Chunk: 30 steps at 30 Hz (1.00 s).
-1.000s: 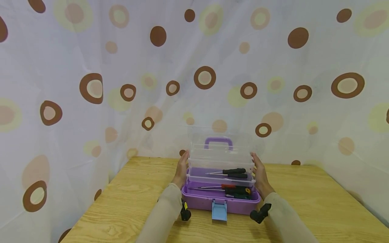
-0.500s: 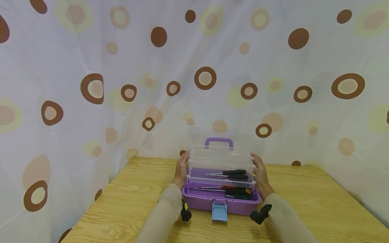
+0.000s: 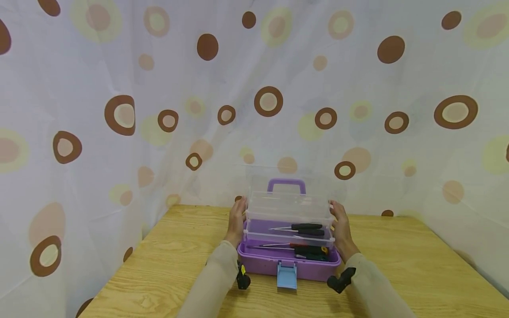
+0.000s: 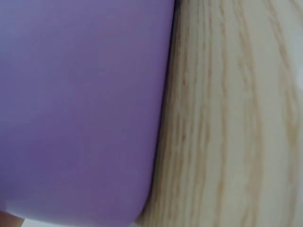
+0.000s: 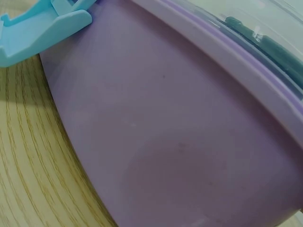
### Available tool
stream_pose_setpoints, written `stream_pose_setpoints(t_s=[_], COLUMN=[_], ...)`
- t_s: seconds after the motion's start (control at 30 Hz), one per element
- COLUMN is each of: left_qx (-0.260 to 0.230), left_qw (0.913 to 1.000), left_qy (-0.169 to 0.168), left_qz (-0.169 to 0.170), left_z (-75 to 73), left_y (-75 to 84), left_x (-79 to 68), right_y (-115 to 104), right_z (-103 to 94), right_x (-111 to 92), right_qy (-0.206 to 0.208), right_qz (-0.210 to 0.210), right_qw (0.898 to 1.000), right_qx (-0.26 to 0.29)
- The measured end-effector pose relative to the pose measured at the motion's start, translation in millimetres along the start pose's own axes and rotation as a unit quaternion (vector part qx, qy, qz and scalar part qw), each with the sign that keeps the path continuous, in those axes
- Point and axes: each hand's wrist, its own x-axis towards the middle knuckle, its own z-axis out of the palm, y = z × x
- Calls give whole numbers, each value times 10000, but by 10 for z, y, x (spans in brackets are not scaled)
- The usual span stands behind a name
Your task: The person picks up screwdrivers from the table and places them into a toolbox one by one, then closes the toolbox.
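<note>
A purple toolbox (image 3: pixel 262 265) stands on the wooden table with its clear lid (image 3: pixel 258 183) raised, a purple handle (image 3: pixel 286 181) on it. Clear trays (image 3: pixel 288 238) sit raised over the base. Two black-handled screwdrivers (image 3: pixel 306 226) show at tray level; more screwdrivers (image 3: pixel 312 250), one partly red, lie lower down. My left hand (image 3: pixel 237 221) lies along the left side of the trays, fingers pointing up and away. Opposite it, my right hand (image 3: pixel 341 227) touches the right side likewise. Both thumbs are hard to see. The wrist views show mostly the box's purple wall (image 4: pixel 85 104).
A light-blue latch (image 3: pixel 287 276) hangs down at the box front, also seen in the right wrist view. The wooden table (image 3: pixel 167 265) extends to both sides. Behind it hangs a white curtain (image 3: pixel 222 79) with brown and cream circles.
The clear trays and the screwdrivers at tray level have sunk very slightly. The purple base stays in place, and both hands have hardly moved at its sides.
</note>
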Motion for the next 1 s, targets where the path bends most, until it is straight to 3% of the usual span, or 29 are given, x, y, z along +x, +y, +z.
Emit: stream_pose_setpoints(t_s=[0.23, 0.63, 1.0], left_qx=[-77, 154, 304], left_qw=[9994, 9979, 9979], left_qy=[-31, 88, 333], left_qz=[348, 629, 456], left_z=[17, 34, 47], left_y=[329, 324, 347], left_x=[-178, -168, -203], right_y=[-14, -22, 1], right_z=[13, 8, 8], right_x=[17, 11, 17], right_qy=[223, 458, 565], right_qz=[-24, -295, -389], right_qw=[9994, 9985, 9976], right_qx=[255, 107, 137])
